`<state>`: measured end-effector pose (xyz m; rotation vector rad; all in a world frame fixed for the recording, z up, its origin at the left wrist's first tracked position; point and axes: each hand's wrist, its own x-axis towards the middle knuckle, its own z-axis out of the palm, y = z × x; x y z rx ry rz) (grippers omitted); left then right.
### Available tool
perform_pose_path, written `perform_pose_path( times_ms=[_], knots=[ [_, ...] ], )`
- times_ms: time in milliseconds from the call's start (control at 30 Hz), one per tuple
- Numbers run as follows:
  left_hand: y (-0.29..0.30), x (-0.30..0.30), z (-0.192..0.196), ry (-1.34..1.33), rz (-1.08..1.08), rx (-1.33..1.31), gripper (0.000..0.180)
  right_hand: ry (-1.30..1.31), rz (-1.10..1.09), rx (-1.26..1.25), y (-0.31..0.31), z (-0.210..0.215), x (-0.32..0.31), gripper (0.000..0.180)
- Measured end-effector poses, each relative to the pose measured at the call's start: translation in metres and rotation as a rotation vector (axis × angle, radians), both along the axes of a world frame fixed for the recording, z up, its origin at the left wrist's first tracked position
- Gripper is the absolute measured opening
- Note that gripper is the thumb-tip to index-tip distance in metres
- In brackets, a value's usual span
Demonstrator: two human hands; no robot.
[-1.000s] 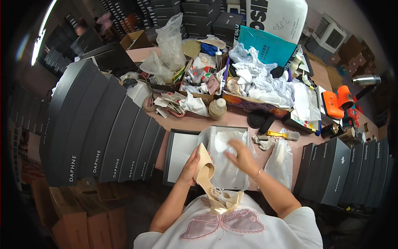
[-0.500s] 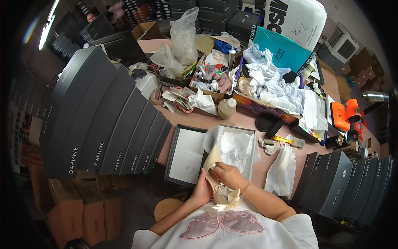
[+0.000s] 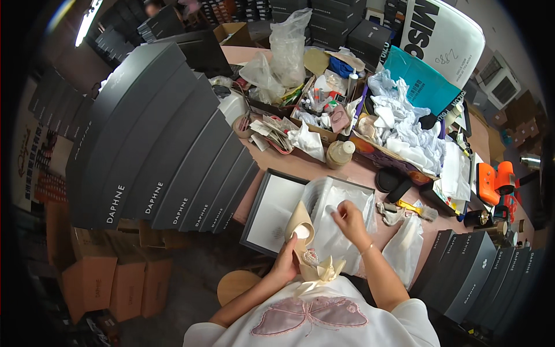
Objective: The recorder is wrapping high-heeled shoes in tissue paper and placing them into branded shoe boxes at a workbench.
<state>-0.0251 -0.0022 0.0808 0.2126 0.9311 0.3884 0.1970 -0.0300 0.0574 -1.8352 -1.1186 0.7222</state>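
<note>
My left hand point(image 3: 284, 263) is closed around a cream pointed-toe shoe point(image 3: 300, 220), toe pointing away from me. White wadding point(image 3: 302, 232) shows in the shoe's opening. Pearl-like beads point(image 3: 311, 255) and a cream bow point(image 3: 325, 270) lie at the end near my chest. My right hand point(image 3: 350, 222) hovers over the open shoe box, apart from the shoe, with curled fingers; a small pale patch shows at the fingertips, too unclear to name. White tissue paper point(image 3: 345, 199) lines the box, and its grey lid point(image 3: 276, 203) lies open on the left.
Tall dark shoe-box stacks stand at the left point(image 3: 156, 144) and right point(image 3: 462, 272). Behind the open box are a bottle point(image 3: 340, 154), a carton of crumpled paper point(image 3: 399, 124) and a tray of small supplies point(image 3: 324, 107). A yellow-handled brush point(image 3: 417, 209) lies to the right.
My right hand has left the shoe's opening and moved right and away from me over the box. White wadding now shows in the shoe. My left hand keeps its hold. The view has shifted left.
</note>
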Motion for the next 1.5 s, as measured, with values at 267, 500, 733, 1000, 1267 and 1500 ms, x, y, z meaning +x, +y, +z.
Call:
perform_pose_path(
  times_ms=[267,500,733,1000,1267,1500],
  knots=[
    [-0.017,0.017,-0.009,-0.063,-0.108,0.002,0.047,-0.420,0.254,-0.068,-0.002,0.006,-0.053,0.045],
    [-0.012,0.005,-0.027,0.005,-0.139,-0.114,0.057,-0.813,0.558,-0.553,-0.019,-0.045,0.033,0.066],
    [-0.005,0.005,-0.028,0.008,-0.022,-0.023,0.055,-0.377,0.254,-0.104,-0.026,0.040,-0.006,0.042],
    [-0.009,0.025,-0.023,-0.056,-0.100,0.168,0.042,-0.276,0.190,-0.031,-0.040,0.050,-0.063,0.033],
    [-0.017,0.039,-0.018,-0.111,-0.251,0.112,0.044,-0.231,0.037,-0.055,-0.059,0.040,-0.046,0.038],
    [-0.030,0.061,-0.004,-0.118,-0.406,0.079,0.043,-0.136,-0.177,-0.024,-0.068,0.006,-0.033,0.066]
  ],
)
